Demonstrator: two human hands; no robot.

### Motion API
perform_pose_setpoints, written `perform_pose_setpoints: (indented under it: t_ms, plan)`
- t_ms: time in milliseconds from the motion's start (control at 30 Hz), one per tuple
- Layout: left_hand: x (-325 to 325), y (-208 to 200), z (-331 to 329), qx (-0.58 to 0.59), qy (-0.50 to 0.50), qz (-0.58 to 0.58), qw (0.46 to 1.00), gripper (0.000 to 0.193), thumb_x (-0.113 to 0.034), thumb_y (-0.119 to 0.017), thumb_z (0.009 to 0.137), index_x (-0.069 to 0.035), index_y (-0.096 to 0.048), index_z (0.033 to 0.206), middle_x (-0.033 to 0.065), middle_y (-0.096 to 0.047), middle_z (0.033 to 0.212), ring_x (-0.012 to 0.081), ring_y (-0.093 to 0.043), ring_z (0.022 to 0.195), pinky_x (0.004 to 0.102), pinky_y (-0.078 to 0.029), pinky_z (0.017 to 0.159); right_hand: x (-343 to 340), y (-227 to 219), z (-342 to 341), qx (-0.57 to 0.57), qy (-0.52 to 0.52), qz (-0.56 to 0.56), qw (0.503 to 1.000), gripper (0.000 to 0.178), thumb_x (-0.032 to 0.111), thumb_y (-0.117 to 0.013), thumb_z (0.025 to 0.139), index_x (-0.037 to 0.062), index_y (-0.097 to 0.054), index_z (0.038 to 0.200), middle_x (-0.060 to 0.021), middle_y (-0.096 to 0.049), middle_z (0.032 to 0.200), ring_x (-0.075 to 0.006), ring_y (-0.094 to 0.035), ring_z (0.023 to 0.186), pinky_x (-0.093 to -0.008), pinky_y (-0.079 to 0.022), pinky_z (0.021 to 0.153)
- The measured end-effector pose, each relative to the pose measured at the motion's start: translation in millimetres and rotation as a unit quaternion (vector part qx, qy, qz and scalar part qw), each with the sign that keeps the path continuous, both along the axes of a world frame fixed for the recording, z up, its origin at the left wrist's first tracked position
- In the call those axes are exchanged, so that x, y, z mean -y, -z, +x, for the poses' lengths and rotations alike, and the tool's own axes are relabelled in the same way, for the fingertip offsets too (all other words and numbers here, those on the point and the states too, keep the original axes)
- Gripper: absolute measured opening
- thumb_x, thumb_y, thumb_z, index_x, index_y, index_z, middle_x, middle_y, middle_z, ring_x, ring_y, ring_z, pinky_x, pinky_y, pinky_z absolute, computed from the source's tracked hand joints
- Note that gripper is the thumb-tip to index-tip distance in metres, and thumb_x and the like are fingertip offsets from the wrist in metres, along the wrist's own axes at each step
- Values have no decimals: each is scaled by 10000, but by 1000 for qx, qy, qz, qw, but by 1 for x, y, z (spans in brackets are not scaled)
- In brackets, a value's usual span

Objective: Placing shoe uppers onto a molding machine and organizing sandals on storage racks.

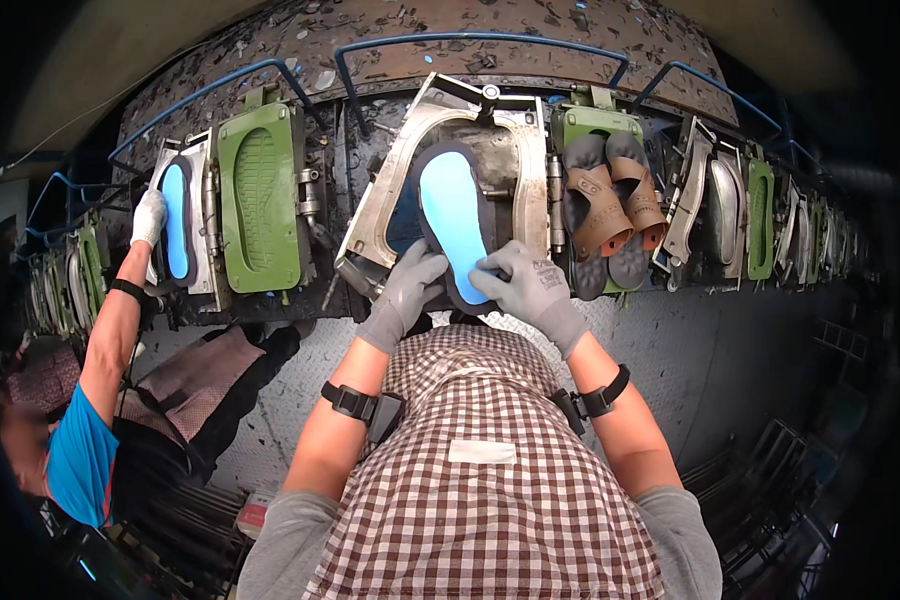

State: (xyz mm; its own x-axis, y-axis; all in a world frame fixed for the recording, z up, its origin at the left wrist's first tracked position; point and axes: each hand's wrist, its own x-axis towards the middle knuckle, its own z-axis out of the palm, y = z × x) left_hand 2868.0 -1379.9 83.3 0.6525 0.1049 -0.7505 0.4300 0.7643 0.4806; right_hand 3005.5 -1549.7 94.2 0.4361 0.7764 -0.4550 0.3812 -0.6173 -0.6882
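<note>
A shoe insole (pixel 450 210), bright blue with a dark rim, is tilted over an open metal shoe mould (pixel 532 190). Its heel end points toward me. My left hand (pixel 407 288), in a grey glove, is closed on the left edge near the heel. On the other side my right hand (pixel 525 288), gloved the same way, pinches the heel with thumb and fingers. The insole hides part of the mould's cavity.
A pair of brown sandals (pixel 598 205) rests on a green mould to the right. Left stands an open green mould plate (pixel 260 200). A co-worker's gloved hand (pixel 149 218) touches another mould holding a blue insole (pixel 176 220). Blue rails (pixel 480 37) run behind, before a scrap-strewn surface.
</note>
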Motion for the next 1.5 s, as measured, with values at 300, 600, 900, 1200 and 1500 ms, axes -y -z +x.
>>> perform_pose_setpoints:
  t_ms: [300, 600, 900, 1200, 1500]
  plan:
    - [-11, 58, 59, 98, -121, 102, 983, 558, -319, -705, 901, 37, -548, 1301, 127, -645, 1166, 183, -635, 988, 330, -517, 892, -53, 27, 1, -133, 251, 25, 959, 568, 93, -565, 905, -34, -412, 1437, -202, -633, 1086, -234, -660, 920, -370, -522, 846]
    - [-2, 48, 130, 132, -128, 223, 957, 673, -256, -738, 888, 2, -443, 1435, 134, -597, 1287, 212, -597, 1092, 323, -493, 945, -47, 31, 45, 155, 237, 12, 959, 512, 210, -529, 919, 173, -463, 1426, -175, -662, 1207, -365, -664, 1031, -484, -513, 879]
    - [88, -13, 107, 84, 175, 727, 659, 969, -405, -738, 804, -11, -248, 1542, 251, -434, 1457, 404, -420, 1352, 465, -327, 1140, 103, -37, 114, 413, 282, 77, 863, 523, 90, -610, 852, 22, -517, 1362, -176, -632, 1118, -395, -592, 1034, -468, -466, 928]
    - [169, -32, 198, 98, 91, 537, 833, 639, -12, -522, 890, -45, -345, 1503, 204, -493, 1413, 302, -531, 1281, 369, -432, 1066, 231, -3, 215, 136, 459, 156, 864, 238, 177, -625, 875, 80, -695, 1080, -136, -707, 1050, -296, -678, 995, -358, -510, 885]
    - [393, -40, 354, 185, 33, 596, 781, 682, -87, -577, 893, 43, -302, 1503, 232, -408, 1484, 289, -482, 1315, 361, -396, 1093, 445, -42, 315, -185, 449, 329, 810, 893, 480, -725, 882, 5, -306, 1512, -170, -576, 1262, -212, -557, 1155, -341, -472, 955]
